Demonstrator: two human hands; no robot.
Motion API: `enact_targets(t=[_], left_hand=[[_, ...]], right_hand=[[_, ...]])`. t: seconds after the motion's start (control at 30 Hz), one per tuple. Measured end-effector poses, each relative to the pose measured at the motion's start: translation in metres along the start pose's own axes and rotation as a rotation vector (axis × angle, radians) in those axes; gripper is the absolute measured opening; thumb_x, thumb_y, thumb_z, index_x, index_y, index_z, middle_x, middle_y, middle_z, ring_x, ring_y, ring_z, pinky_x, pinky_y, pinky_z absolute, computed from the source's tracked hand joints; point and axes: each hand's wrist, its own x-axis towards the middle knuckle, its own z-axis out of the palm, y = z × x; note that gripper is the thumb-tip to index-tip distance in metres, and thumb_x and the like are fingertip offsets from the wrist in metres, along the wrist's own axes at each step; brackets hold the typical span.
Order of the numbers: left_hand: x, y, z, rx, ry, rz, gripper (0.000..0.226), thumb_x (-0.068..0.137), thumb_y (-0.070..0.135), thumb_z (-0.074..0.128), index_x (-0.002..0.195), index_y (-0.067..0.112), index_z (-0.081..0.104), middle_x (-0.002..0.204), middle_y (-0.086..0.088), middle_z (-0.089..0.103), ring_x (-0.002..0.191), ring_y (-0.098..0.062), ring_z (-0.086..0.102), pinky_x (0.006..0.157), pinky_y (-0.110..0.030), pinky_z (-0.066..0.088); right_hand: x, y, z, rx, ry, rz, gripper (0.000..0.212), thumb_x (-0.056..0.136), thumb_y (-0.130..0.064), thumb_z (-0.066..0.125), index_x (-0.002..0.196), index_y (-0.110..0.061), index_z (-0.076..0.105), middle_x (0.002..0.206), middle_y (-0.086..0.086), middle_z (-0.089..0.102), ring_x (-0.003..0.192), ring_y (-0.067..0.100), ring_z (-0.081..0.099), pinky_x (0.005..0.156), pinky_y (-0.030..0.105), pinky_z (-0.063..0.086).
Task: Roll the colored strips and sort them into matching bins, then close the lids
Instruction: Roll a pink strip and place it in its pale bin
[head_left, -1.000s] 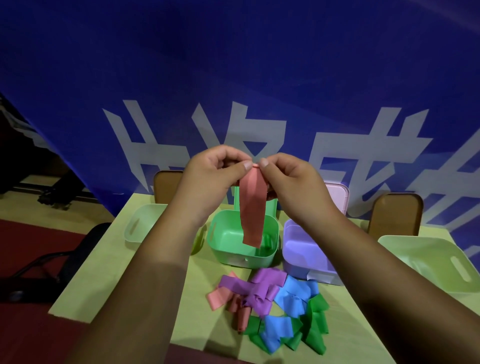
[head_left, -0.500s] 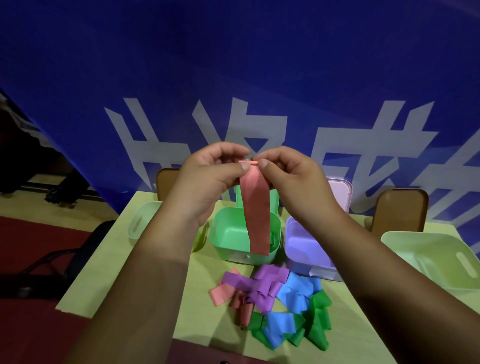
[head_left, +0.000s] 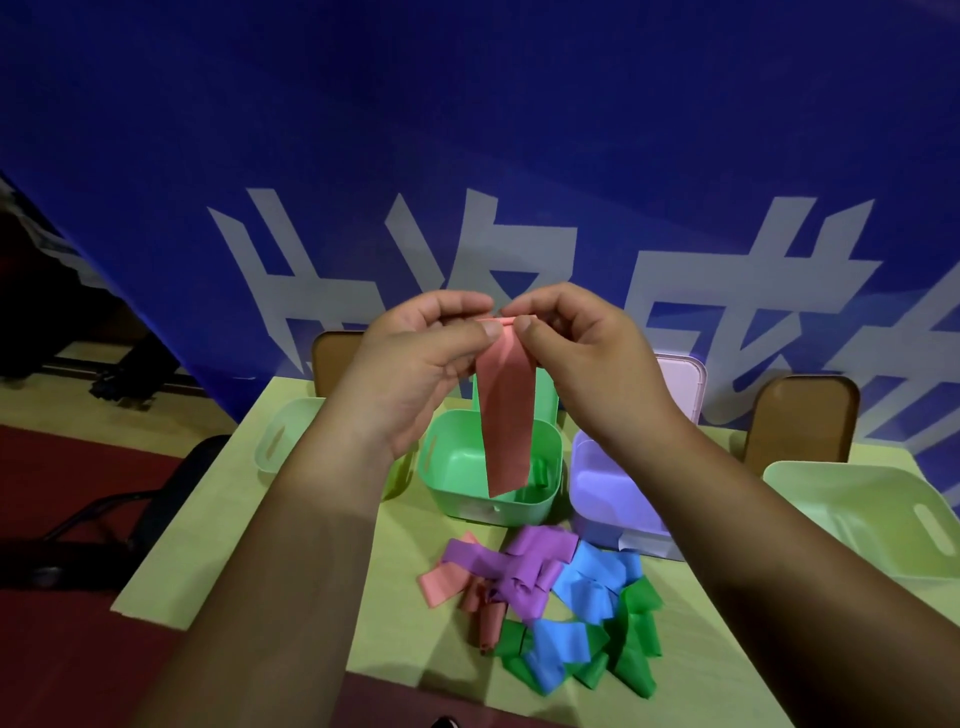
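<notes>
A red strip (head_left: 506, 421) hangs in the air above the table, its top edge curled into a small roll. My left hand (head_left: 415, 369) and my right hand (head_left: 587, 364) both pinch that top edge between thumb and fingers. Below the strip stands an open green bin (head_left: 441, 467) with its lid upright behind it. To its right is an open purple bin (head_left: 602, 499) with a pale pink lid (head_left: 685, 389) raised behind. A pile of loose strips (head_left: 545, 603), red, purple, blue and green, lies on the table in front of the bins.
A pale green bin (head_left: 283, 436) sits at the table's left, partly hidden by my left forearm. A larger pale green basket (head_left: 883, 509) lies at the right edge. Two brown chair backs (head_left: 800, 415) stand behind the yellow-green table (head_left: 208, 525). A blue banner fills the background.
The camera view has shifted slightly and the hands sit a bit higher. The red strip's top edge is curled tighter between my fingers, and the hanging part looks slightly shorter.
</notes>
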Motion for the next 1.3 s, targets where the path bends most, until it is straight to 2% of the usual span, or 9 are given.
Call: enact_targets(t=[0.17,0.27,0.33,0.6,0.73,0.83,1.0,1.2,1.3], left_hand=[[-0.001,-0.002,-0.005,0.134,0.047,0.030,0.016,0.100,0.010,0.074,0.115,0.011,0.078,0.108,-0.012,0.081,0.101,-0.026,0.080,0.085,-0.031,0.062],[-0.001,-0.003,-0.007,0.193,0.070,0.051,0.015,0.100,0.014,0.075,0.114,0.014,0.080,0.109,-0.010,0.081,0.104,-0.027,0.080,0.088,-0.035,0.062],[-0.002,-0.003,-0.008,0.220,0.082,0.060,0.015,0.100,0.015,0.076,0.114,0.016,0.080,0.108,-0.008,0.081,0.104,-0.025,0.080,0.089,-0.036,0.063],[-0.002,0.003,-0.011,0.350,0.106,0.102,0.015,0.100,0.021,0.076,0.112,0.015,0.082,0.100,-0.004,0.082,0.096,-0.021,0.081,0.084,-0.035,0.067],[0.000,0.004,-0.015,0.364,0.113,0.112,0.013,0.100,0.019,0.076,0.111,0.013,0.082,0.090,0.000,0.081,0.077,-0.011,0.078,0.074,-0.024,0.062],[0.002,0.003,-0.014,0.314,0.101,0.094,0.014,0.098,0.009,0.076,0.111,0.008,0.080,0.079,0.004,0.077,0.069,-0.008,0.074,0.076,-0.027,0.063],[0.005,0.000,-0.013,0.237,0.109,0.077,0.016,0.095,0.003,0.077,0.110,0.008,0.079,0.102,-0.015,0.081,0.098,-0.030,0.081,0.092,-0.042,0.065],[0.007,0.002,-0.012,0.148,0.106,0.047,0.018,0.095,0.003,0.077,0.112,0.007,0.078,0.103,-0.014,0.081,0.101,-0.028,0.081,0.087,-0.033,0.064],[0.010,0.002,-0.013,0.122,0.091,0.041,0.022,0.094,-0.001,0.077,0.115,0.007,0.076,0.105,-0.014,0.081,0.105,-0.029,0.080,0.088,-0.031,0.062]], right_hand=[[0.001,0.000,0.002,-0.014,-0.014,-0.015,0.018,0.104,-0.017,0.066,0.105,-0.031,0.077,0.093,-0.006,0.076,0.089,0.015,0.071,0.079,0.041,0.061],[0.001,-0.002,0.002,0.005,-0.028,-0.011,0.019,0.104,-0.015,0.065,0.104,-0.029,0.078,0.085,-0.010,0.074,0.072,0.001,0.064,0.064,0.022,0.052],[0.002,-0.002,0.003,0.015,-0.032,0.004,0.019,0.104,-0.015,0.066,0.104,-0.029,0.078,0.084,-0.008,0.074,0.069,0.000,0.061,0.061,0.019,0.049],[0.005,-0.001,0.005,0.052,-0.029,0.047,0.019,0.102,-0.015,0.068,0.103,-0.029,0.079,0.091,-0.003,0.077,0.093,0.029,0.071,0.084,0.057,0.060],[0.008,-0.001,0.007,0.034,-0.030,0.051,0.020,0.102,-0.015,0.068,0.102,-0.031,0.080,0.092,-0.005,0.077,0.093,0.033,0.071,0.083,0.062,0.059],[0.010,0.000,0.009,0.041,-0.034,0.057,0.020,0.102,-0.014,0.068,0.102,-0.031,0.080,0.092,-0.001,0.077,0.094,0.037,0.070,0.083,0.063,0.059],[0.012,0.000,0.010,0.050,-0.058,0.076,0.016,0.101,-0.015,0.070,0.103,-0.028,0.079,0.094,0.003,0.077,0.095,0.036,0.070,0.084,0.060,0.059],[0.021,0.002,0.008,-0.004,-0.049,0.068,0.007,0.102,-0.029,0.071,0.104,-0.026,0.078,0.092,-0.008,0.078,0.086,0.009,0.074,0.085,0.039,0.064],[0.026,0.004,0.008,-0.071,-0.056,0.021,0.005,0.103,-0.029,0.071,0.101,-0.028,0.076,0.090,-0.009,0.076,0.085,0.008,0.072,0.082,0.036,0.062]])
